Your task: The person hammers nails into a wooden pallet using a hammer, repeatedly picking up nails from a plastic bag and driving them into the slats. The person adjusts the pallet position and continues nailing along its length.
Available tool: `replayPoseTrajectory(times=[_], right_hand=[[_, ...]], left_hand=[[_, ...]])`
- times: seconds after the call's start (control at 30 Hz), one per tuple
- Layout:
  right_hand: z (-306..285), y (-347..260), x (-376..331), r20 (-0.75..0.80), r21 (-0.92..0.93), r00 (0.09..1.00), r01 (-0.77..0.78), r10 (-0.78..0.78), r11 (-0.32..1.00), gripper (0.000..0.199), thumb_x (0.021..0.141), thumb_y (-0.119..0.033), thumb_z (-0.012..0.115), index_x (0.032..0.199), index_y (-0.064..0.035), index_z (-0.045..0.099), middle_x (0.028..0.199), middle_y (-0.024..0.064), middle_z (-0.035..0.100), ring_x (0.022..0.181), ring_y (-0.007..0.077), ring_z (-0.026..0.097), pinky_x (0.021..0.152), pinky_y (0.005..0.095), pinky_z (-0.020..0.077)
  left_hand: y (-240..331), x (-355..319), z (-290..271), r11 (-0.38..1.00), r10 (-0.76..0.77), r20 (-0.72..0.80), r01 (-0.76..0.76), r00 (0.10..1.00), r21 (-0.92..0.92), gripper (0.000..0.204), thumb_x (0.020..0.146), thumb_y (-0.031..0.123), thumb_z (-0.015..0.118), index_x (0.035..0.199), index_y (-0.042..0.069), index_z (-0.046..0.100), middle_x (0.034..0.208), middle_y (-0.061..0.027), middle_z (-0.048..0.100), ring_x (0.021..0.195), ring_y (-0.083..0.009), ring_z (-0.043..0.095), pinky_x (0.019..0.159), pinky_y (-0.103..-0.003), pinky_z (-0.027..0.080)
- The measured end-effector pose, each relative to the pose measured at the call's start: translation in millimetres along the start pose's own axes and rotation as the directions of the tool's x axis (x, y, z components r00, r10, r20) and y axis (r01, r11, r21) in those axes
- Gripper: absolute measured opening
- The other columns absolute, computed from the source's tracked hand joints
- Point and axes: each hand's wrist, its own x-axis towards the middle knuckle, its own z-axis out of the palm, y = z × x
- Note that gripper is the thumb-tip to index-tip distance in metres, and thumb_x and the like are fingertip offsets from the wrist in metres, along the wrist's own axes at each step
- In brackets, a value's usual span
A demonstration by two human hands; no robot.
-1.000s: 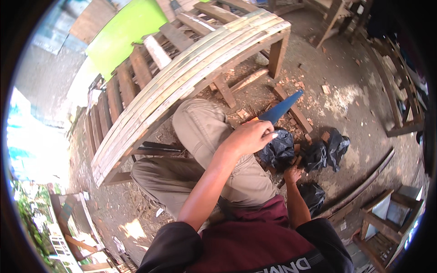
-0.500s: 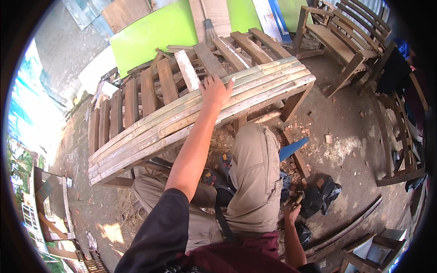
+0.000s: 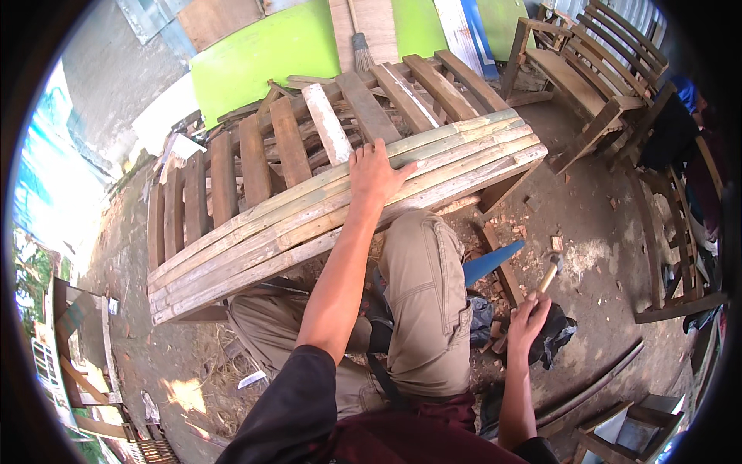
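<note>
My left hand (image 3: 375,176) presses down on the bamboo strips (image 3: 317,207) that run along the near edge of a wooden slatted bench (image 3: 232,174). Its fingers lie over the strips with the thumb spread to the right. To the right of my knee, my right hand (image 3: 528,321) is closed around the pale wooden handle of a hammer (image 3: 549,274). The hammer's dark head points up and away, clear of the bench. Below that hand sits a black plastic bag (image 3: 558,337).
A blue pointed blade (image 3: 492,261), perhaps a saw, sticks out beside my knee above a wooden plank (image 3: 504,267). Brick fragments litter the ground. Another wooden bench (image 3: 580,85) stands at the far right, and a broom (image 3: 362,50) leans against the back wall.
My right hand has risen and moved forward to the right, lifting the hammer from beside the black bag. My left hand has shifted slightly on the bamboo, its thumb now lower and stretched sideways.
</note>
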Motion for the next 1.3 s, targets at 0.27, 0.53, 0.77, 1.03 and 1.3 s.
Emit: replayPoseTrajectory(times=[0.27,0.53,0.77,1.03,1.3], right_hand=[[92,-125,34,0.26,0.107,0.902,0.329,-0.346,0.938,0.015,0.103,-0.016,0.062,0.105,-0.0008,0.061,0.097,0.0046,0.052,0.074,0.0115,0.05,0.065,0.0289,0.0436],[146,-178,67,0.425,0.017,0.82,0.416,-0.383,0.909,0.019,0.098,-0.015,0.069,0.106,0.0017,0.066,0.101,0.0104,0.059,0.08,0.0158,0.053,0.076,0.0307,0.0459],[158,-184,62,0.457,-0.061,0.777,0.513,-0.433,0.856,0.014,0.091,-0.011,0.074,0.102,-0.0034,0.071,0.099,0.0093,0.059,0.067,0.0165,0.05,0.066,0.0337,0.0441],[187,-166,42,0.535,-0.093,0.754,0.501,-0.382,0.86,0.021,0.086,-0.012,0.077,0.104,-0.0053,0.073,0.118,0.019,0.058,0.079,0.0275,0.062,0.07,0.0398,0.0526],[191,-145,48,0.528,-0.055,0.73,0.54,-0.435,0.84,0.025,0.082,-0.009,0.08,0.106,-0.0052,0.074,0.125,0.0195,0.055,0.098,0.0348,0.066,0.079,0.0413,0.0542]], left_hand=[[0,9,-7,0.999,-0.044,0.111,0.045,0.993,-0.012,0.091,0.087,0.073,0.06,0.136,-0.004,0.05,0.137,-0.0264,0.058,0.133,-0.038,0.051,0.117,-0.048,0.032],[-8,-1,1,0.995,-0.004,-0.032,0.001,0.999,-0.098,0.061,0.094,0.044,0.066,0.13,-0.005,0.057,0.131,-0.0228,0.06,0.128,-0.0379,0.052,0.114,-0.048,0.034],[47,-86,-31,0.472,-0.043,-0.075,-0.046,0.996,-0.88,0.028,0.099,0.014,0.065,0.121,-0.003,0.07,0.107,-0.0217,0.072,0.099,-0.0283,0.071,0.091,-0.036,0.053],[51,-112,-12,0.133,-0.199,0.161,0.189,0.967,-0.973,0.021,0.098,0.011,0.07,0.115,-0.001,0.074,0.108,-0.0103,0.074,0.09,-0.0117,0.07,0.078,-0.027,0.055],[39,-99,-37,0.51,0.008,0.046,0.036,0.999,-0.859,0.016,0.093,0.003,0.071,0.108,0.0,0.075,0.104,-0.0098,0.072,0.089,-0.0166,0.071,0.074,-0.028,0.058]])
